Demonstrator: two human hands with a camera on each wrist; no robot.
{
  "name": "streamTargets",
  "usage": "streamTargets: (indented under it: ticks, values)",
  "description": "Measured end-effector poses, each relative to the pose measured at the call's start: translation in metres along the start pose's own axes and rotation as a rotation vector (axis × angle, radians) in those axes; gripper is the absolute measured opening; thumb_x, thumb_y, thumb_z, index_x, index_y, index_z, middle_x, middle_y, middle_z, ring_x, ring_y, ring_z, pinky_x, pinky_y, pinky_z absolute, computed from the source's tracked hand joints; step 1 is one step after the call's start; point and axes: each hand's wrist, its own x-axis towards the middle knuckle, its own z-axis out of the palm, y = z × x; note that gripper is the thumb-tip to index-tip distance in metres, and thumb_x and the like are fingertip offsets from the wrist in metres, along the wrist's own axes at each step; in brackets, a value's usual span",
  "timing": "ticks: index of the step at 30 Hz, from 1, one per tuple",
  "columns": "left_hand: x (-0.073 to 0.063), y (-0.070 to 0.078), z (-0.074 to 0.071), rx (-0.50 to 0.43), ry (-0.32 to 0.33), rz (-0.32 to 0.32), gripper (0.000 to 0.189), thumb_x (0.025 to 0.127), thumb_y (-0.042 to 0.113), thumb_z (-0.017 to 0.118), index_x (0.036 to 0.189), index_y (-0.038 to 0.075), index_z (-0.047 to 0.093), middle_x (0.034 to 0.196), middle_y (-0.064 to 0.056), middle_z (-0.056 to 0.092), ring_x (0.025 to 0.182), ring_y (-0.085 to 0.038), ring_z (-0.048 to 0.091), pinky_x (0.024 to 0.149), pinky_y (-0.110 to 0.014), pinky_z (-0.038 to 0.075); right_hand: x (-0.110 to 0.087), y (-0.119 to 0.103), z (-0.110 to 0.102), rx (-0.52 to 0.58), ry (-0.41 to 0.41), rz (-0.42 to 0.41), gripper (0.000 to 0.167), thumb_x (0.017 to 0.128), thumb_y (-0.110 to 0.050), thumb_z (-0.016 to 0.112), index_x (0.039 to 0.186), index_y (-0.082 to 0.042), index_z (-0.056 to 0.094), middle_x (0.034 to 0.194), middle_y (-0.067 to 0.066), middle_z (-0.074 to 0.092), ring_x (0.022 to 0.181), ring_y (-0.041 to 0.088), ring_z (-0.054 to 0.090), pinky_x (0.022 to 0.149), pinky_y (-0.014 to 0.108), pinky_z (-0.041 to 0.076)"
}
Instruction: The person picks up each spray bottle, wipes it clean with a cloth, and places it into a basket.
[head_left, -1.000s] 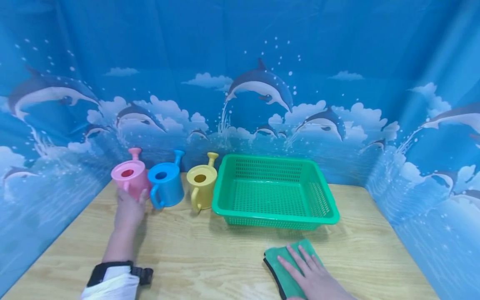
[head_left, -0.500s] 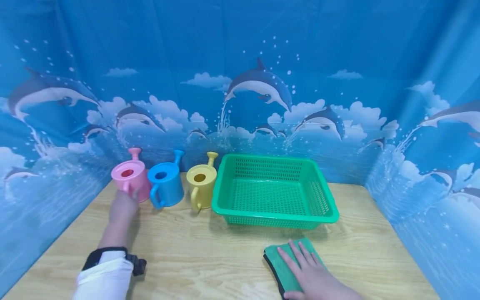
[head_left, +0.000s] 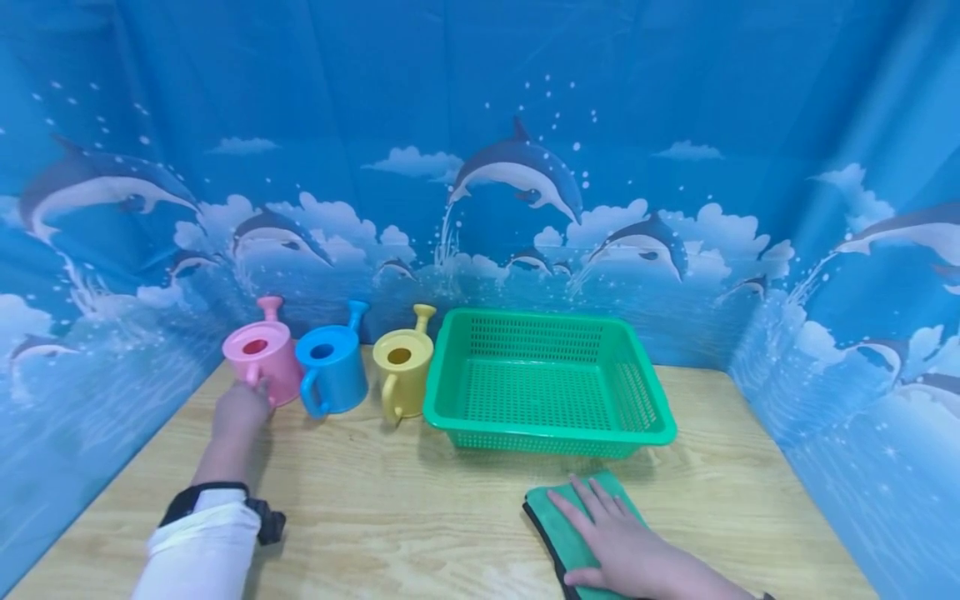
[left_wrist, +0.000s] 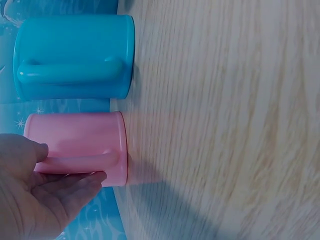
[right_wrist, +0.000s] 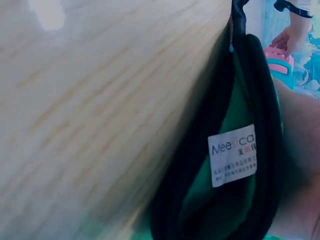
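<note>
My left hand (head_left: 242, 410) is at the handle of a pink watering can (head_left: 274, 358), at the far left of the table. In the left wrist view, the handle (left_wrist: 82, 163) lies between my thumb and fingers, and the can stands upright with its base at the tabletop. My right hand (head_left: 618, 542) lies with fingers stretched out on a folded green cloth (head_left: 562, 512) at the front right. The right wrist view shows the cloth's black edging and a white printed label (right_wrist: 233, 155) between its folds.
A blue watering can (head_left: 335, 375) and a yellow watering can (head_left: 408, 375) stand right of the pink one. Beside them is a green perforated plastic basket (head_left: 551, 435). A blue dolphin-print curtain (head_left: 420, 108) encloses the wooden table (head_left: 375, 517) at the back and sides.
My left hand has shifted from the pink can's lower body slightly left and down onto its handle. My right hand has slid a little on the cloth, which has nudged slightly left.
</note>
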Motion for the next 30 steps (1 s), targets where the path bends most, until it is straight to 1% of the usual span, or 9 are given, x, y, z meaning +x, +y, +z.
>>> streamTargets:
  ticks: [2, 5, 9, 12, 16, 20, 23, 27, 30]
  values:
    - [0.001, 0.0, 0.0, -0.017, -0.015, -0.027, 0.053, 0.106, 0.031, 0.022, 0.104, -0.013, 0.053, 0.093, -0.03, 0.057, 0.086, -0.041, 0.056, 0.073, -0.048, 0.047, 0.0, -0.002, -0.001, -0.028, 0.012, 0.027, 0.093, 0.079, -0.063, 0.064, 0.152, -0.017, 0.027, 0.15, 0.033, 0.026, 0.133, 0.06, 0.029, 0.093, 0.075, 0.033]
    - [0.001, 0.0, 0.0, -0.035, -0.043, -0.063, 0.053, 0.106, 0.032, 0.021, 0.108, -0.011, 0.052, 0.095, -0.028, 0.058, 0.085, -0.038, 0.055, 0.072, -0.045, 0.047, 0.001, -0.008, -0.001, -0.08, 0.006, 0.127, 0.095, 0.075, -0.064, 0.066, 0.151, -0.022, 0.029, 0.147, 0.034, 0.032, 0.13, 0.06, 0.033, 0.089, 0.075, 0.036]
    - [0.002, 0.0, -0.001, -0.051, -0.061, -0.083, 0.053, 0.106, 0.032, 0.021, 0.11, -0.011, 0.051, 0.097, -0.027, 0.058, 0.087, -0.038, 0.055, 0.072, -0.045, 0.047, 0.002, -0.015, 0.001, -0.114, -0.021, 0.256, 0.096, 0.073, -0.065, 0.069, 0.15, -0.024, 0.029, 0.144, 0.033, 0.038, 0.125, 0.061, 0.038, 0.082, 0.074, 0.041]
    - [0.002, 0.001, -0.001, -0.047, -0.063, -0.086, 0.053, 0.106, 0.033, 0.021, 0.111, -0.011, 0.051, 0.098, -0.028, 0.057, 0.088, -0.039, 0.056, 0.073, -0.046, 0.047, 0.003, -0.017, 0.001, -0.121, -0.029, 0.299, 0.095, 0.073, -0.066, 0.069, 0.15, -0.026, 0.029, 0.143, 0.033, 0.039, 0.125, 0.062, 0.038, 0.078, 0.074, 0.043]
    - [0.003, 0.002, -0.002, -0.032, -0.064, -0.08, 0.054, 0.106, 0.033, 0.02, 0.112, -0.011, 0.05, 0.099, -0.028, 0.057, 0.09, -0.04, 0.056, 0.074, -0.046, 0.047, 0.006, -0.015, 0.001, -0.11, -0.006, 0.303, 0.092, 0.073, -0.066, 0.069, 0.149, -0.028, 0.032, 0.142, 0.032, 0.039, 0.124, 0.063, 0.037, 0.077, 0.073, 0.044]
    - [0.002, 0.001, -0.002, -0.055, -0.066, -0.086, 0.055, 0.105, 0.035, 0.019, 0.112, -0.011, 0.049, 0.097, -0.027, 0.057, 0.088, -0.038, 0.055, 0.073, -0.045, 0.046, 0.007, -0.014, 0.001, -0.095, 0.026, 0.283, 0.09, 0.073, -0.068, 0.066, 0.148, -0.029, 0.034, 0.141, 0.032, 0.039, 0.124, 0.064, 0.036, 0.077, 0.073, 0.045]
    - [0.002, 0.001, -0.001, -0.071, -0.063, -0.081, 0.055, 0.105, 0.036, 0.019, 0.112, -0.01, 0.049, 0.097, -0.026, 0.057, 0.087, -0.037, 0.055, 0.072, -0.044, 0.046, 0.008, -0.015, 0.002, -0.094, 0.03, 0.279, 0.09, 0.073, -0.071, 0.064, 0.148, -0.029, 0.034, 0.141, 0.032, 0.039, 0.124, 0.064, 0.036, 0.077, 0.072, 0.045]
    - [0.001, 0.001, -0.001, -0.072, -0.046, -0.058, 0.054, 0.106, 0.034, 0.02, 0.113, -0.012, 0.048, 0.098, -0.028, 0.057, 0.088, -0.039, 0.056, 0.073, -0.045, 0.046, 0.01, -0.015, 0.002, -0.094, 0.028, 0.254, 0.09, 0.074, -0.066, 0.069, 0.148, -0.027, 0.034, 0.139, 0.033, 0.041, 0.122, 0.064, 0.038, 0.079, 0.071, 0.045]
    - [0.001, 0.001, 0.0, -0.093, -0.041, -0.063, 0.054, 0.106, 0.033, 0.02, 0.115, -0.012, 0.048, 0.1, -0.029, 0.058, 0.089, -0.039, 0.056, 0.072, -0.045, 0.047, 0.012, -0.015, 0.002, -0.093, 0.023, 0.222, 0.09, 0.074, -0.06, 0.073, 0.148, -0.026, 0.034, 0.137, 0.033, 0.043, 0.12, 0.064, 0.04, 0.08, 0.07, 0.045]
